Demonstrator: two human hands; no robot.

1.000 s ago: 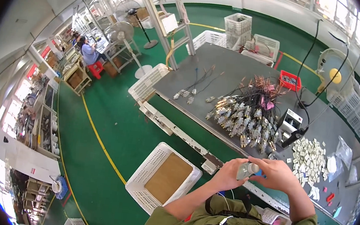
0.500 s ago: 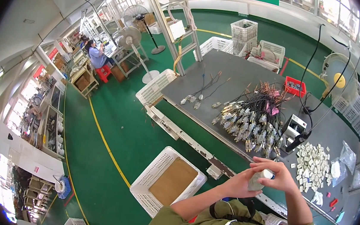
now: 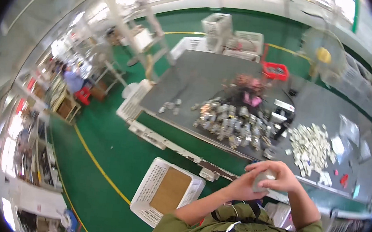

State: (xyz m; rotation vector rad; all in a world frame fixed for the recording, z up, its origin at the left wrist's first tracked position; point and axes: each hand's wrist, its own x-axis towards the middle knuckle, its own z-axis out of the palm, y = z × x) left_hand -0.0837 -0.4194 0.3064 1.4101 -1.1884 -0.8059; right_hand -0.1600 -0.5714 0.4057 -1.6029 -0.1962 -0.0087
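Close to my body, just off the near edge of the grey worktable [image 3: 190, 76], both hands are around a small pale translucent bottle [image 3: 264, 181]. My left hand [image 3: 244, 188] wraps its side, and my right hand [image 3: 284, 177] curls over it from the other side, fingers closed against it. The fingers hide part of the bottle, and motion blurs it. Beyond my hands lies a big heap of wired metal connectors [image 3: 234, 123] with dark leads. To its right is a spread pile of small white plastic pieces [image 3: 310, 146].
A small white box-shaped device [image 3: 284, 106] stands beside the heap. Behind it sits a red tray [image 3: 275, 71]. Clear plastic bags [image 3: 349, 129] and red bits lie at right. A white crate [image 3: 142, 201] with cardboard inside stands below left; a person [image 3: 73, 80] sits far left.
My view has swung, so the table and its contents sit further left in the picture. Both hands stay on the bottle; the white cap seen before is now mostly covered or blurred.
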